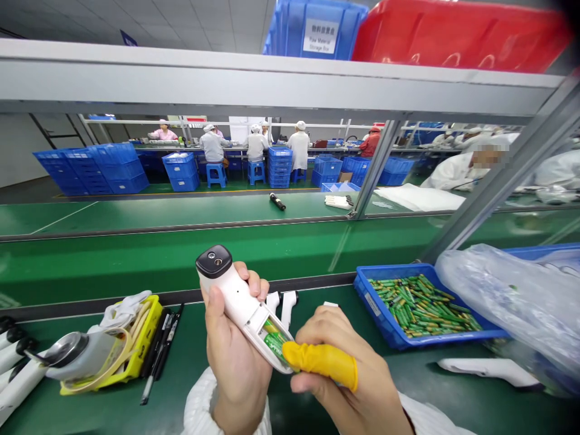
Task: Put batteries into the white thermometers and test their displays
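Note:
My left hand (238, 356) is wrapped round a white handheld device (233, 296) with a black top, tilted with its head to the upper left. The device's battery compartment is open and faces me, with green batteries (274, 341) inside. At the compartment's lower end, my right hand (348, 362) touches the batteries with its index finger, which wears a yellow finger cot (324, 362). The right thumb is just below that finger. Whether the right fingers pinch anything is hidden.
A blue tray (385, 332) of green batteries stands at the right, beside a plastic bag (493, 296) and a white device part (489, 367). A yellow basket (145, 344), pens (163, 347) and a bottle (86, 356) are at the left. Co-workers sit beyond the conveyor (203, 208).

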Demonstrator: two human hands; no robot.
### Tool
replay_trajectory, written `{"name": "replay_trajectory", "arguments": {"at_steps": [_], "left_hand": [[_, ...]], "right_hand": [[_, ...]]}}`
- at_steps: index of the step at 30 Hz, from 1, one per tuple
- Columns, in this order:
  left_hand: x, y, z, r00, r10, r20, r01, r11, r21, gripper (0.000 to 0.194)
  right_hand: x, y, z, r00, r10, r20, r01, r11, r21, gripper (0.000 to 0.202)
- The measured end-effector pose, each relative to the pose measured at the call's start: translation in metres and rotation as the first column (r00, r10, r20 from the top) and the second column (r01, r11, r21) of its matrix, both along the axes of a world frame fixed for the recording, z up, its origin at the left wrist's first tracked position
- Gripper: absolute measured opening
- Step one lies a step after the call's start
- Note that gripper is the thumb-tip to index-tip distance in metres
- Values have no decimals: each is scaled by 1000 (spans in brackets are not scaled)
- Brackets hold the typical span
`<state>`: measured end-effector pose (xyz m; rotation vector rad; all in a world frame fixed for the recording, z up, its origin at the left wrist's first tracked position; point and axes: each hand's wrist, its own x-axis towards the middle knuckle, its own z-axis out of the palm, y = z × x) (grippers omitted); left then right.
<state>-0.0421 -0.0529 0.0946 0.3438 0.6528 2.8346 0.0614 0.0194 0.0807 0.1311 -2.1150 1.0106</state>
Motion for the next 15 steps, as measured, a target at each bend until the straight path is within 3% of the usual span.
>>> {"name": "replay_trajectory", "arguments": {"at_steps": [2,4,6,8,10,12,13,15], "left_hand": [[1,0,-1,998,-52,-24,52,999,2,19],[4,0,-2,987,-146,-66,146,989,-7,23],[8,3,-4,964,-245,-101,244,970,-17,28],[12,6,-6,943,-314,-113,312,949,-34,30],[16,11,-11,926,-352,-136,337,934,-122,29],[19,16,-16,898,-413,-150,344,874,-344,29],[21,18,-20,883,-447,-143,338,816,-469,33],[23,24,-26,841,-531,-108,346,679,-648,44]], "right_hand": [[-1,2,-4,994,33,103,-25,996,-82,21],[-3,4,-8,960,187,208,-118,945,-304,25],[-6,5,-14,888,393,240,-182,778,-601,34],[-8,6,-21,832,511,215,-158,591,-791,45],[-6,7,-28,824,532,194,-129,511,-850,51],[-1,10,-34,852,484,198,-110,536,-837,51],[4,14,-37,867,452,211,-103,576,-811,49],[15,27,-41,896,358,263,-77,709,-701,40]]}}
